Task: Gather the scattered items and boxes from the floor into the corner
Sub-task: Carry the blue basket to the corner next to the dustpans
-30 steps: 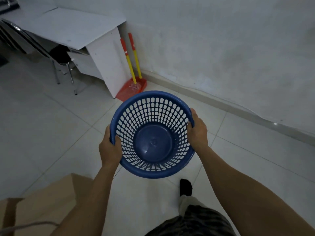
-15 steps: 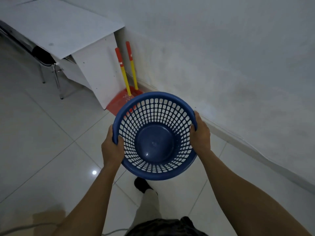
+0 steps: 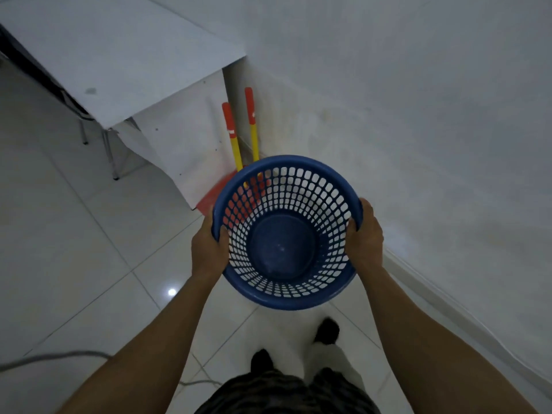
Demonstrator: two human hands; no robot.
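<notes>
I hold a round blue plastic basket [image 3: 286, 300] with perforated walls in front of me, above the tiled floor. Nothing lies inside it. My left hand [image 3: 207, 249] grips its left rim, thumb hooked inside. My right hand [image 3: 366, 237] grips the right rim the same way. The basket's mouth faces up toward the camera and its far rim overlaps the red dustpan [image 3: 209, 200] by the wall.
A white desk [image 3: 119, 70] stands at the upper left, its side panel [image 3: 185, 150] reaching the floor. Two red-and-yellow handles [image 3: 234, 138] lean in the gap between desk and white wall [image 3: 418, 115]. A grey cable [image 3: 53, 357] lies at the lower left. My feet [image 3: 327, 330] stand below.
I have walked closer to the desk and wall with the basket in both hands. The cardboard box at the lower left has left the view. The dustpan now sits partly behind the basket.
</notes>
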